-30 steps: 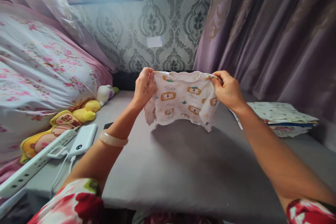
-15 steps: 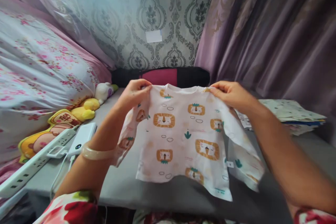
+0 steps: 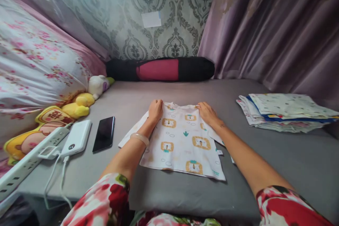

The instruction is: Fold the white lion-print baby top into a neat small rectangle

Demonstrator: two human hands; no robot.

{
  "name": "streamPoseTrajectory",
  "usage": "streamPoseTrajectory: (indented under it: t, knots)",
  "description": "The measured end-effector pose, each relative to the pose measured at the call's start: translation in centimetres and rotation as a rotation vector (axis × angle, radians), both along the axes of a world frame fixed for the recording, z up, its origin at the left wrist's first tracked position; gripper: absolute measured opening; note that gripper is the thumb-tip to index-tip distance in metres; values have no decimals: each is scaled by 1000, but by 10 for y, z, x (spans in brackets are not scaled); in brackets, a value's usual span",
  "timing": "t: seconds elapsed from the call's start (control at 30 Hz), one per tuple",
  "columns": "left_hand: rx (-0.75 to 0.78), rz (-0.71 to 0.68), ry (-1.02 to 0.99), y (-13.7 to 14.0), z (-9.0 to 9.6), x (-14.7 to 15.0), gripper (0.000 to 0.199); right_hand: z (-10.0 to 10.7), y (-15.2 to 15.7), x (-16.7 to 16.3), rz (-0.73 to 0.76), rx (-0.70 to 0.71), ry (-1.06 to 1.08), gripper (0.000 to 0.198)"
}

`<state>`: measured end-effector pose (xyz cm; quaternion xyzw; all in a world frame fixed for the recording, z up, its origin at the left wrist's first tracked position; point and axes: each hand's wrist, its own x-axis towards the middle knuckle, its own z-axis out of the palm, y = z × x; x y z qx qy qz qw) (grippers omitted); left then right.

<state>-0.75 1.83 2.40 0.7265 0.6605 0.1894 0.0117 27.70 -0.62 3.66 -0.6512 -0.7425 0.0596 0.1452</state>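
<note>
A small white long-sleeved shirt (image 3: 180, 141) printed with orange lion faces lies spread on the grey bed surface, its neckline facing away from me. My left hand (image 3: 155, 110) is closed on the shirt's left shoulder, and a pale bangle circles that wrist. At the opposite shoulder, my right hand (image 3: 208, 113) pinches the fabric. Both sleeves slant outward, partly hidden beneath my forearms. A small white tag sticks out from the right side seam.
Folded clothes (image 3: 288, 111) are stacked on the right. To the left lie a black phone (image 3: 104, 134), a white power bank (image 3: 77, 137) with cables, a power strip (image 3: 34, 162) and plush toys (image 3: 76, 106). A black and pink roll (image 3: 159, 69) lies along the wall.
Both hands have lowered the shirt from a raised, hanging position until it lies on the bed. The phone, hidden behind my left arm before, now shows.
</note>
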Motion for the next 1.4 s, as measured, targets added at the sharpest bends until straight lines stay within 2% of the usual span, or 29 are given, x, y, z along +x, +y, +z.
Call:
streamPoseTrajectory:
  t: [0.2, 0.53, 0.73, 0.83, 0.93, 1.07, 1.27, 1.4]
  knots:
    - [76, -16, 104, 21, -6, -4, 36, 1, 20, -1, -6, -1, -37, 34]
    - [76, 29, 117, 56, 1, -3, 35, -1, 66, -3, -10, -17, -30, 34]
    - [-154, -10, 94, 74, 1, -6, 32, -4, 78, -3, 9, -84, -62, 34]
    - [-187, -37, 80, 80, 5, -2, 30, -1, 83, -10, 81, -90, -105, 35]
    - [-194, -125, 49, 84, 7, 7, 30, 0, 87, -20, 115, -97, -115, 36]
    - [-174, -182, 12, 85, 2, 18, 25, -8, 89, -32, 31, -52, -94, 33]
    - [-134, -51, 47, 80, -12, 29, 25, -22, 84, -41, -105, 35, -56, 32]
    - [-152, -43, 76, 80, -11, 30, 31, -17, 84, -42, -100, 14, -44, 34]
